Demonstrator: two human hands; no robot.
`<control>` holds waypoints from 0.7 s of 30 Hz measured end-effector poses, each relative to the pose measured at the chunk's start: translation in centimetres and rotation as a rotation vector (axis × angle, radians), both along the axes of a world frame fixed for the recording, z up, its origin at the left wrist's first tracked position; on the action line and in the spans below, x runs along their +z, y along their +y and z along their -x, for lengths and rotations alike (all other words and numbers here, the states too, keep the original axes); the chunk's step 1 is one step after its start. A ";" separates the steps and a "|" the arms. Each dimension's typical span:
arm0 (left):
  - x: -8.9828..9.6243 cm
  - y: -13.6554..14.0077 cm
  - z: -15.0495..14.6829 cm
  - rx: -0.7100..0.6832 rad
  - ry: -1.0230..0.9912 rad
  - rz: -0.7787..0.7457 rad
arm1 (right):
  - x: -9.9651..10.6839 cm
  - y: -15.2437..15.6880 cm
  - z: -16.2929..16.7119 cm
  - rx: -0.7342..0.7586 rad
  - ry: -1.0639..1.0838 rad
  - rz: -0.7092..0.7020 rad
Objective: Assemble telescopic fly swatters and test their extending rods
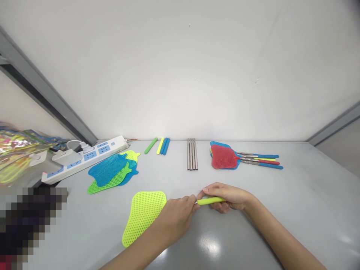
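A yellow fly swatter lies across the front of the table between my hands. Its perforated head (146, 212) is at the left, partly behind my left forearm. My left hand (178, 215) is closed around the metal rod, of which only a short bit shows. My right hand (227, 197) is closed on the yellow handle sleeve (210, 201), which meets the rod beside my left fingers. Farther back stand out several bare metal rods (192, 154), side by side. Loose handle sleeves in green (151, 145), yellow (160, 146) and blue (166, 146) lie left of them.
At the left, loose blue, green and yellow swatter heads (112, 170) overlap beside a white power strip (92, 157) with plugs. Several assembled swatters (225, 156) are stacked at the back right. Plastic-wrapped items (17, 153) sit far left. A wall (191, 82) closes the table's back.
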State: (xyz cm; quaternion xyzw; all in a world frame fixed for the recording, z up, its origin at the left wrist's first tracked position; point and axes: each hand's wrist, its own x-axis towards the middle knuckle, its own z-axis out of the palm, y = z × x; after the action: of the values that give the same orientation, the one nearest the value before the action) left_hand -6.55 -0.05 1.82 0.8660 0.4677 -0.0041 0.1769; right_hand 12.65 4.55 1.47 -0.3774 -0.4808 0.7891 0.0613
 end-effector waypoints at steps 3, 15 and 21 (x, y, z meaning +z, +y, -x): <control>0.0 0.0 0.0 0.013 0.000 0.001 | -0.1 0.0 0.0 -0.006 -0.003 -0.004; 0.1 0.1 0.0 0.004 -0.001 0.031 | 0.0 0.0 0.1 -0.017 -0.021 0.015; 0.1 0.0 0.0 0.011 -0.008 0.023 | -0.2 0.0 0.0 -0.020 -0.004 0.007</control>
State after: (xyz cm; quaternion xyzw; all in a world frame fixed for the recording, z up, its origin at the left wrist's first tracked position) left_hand -6.58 -0.03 1.87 0.8615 0.4714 -0.0050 0.1886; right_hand 12.65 4.56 1.29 -0.3842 -0.4742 0.7894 0.0670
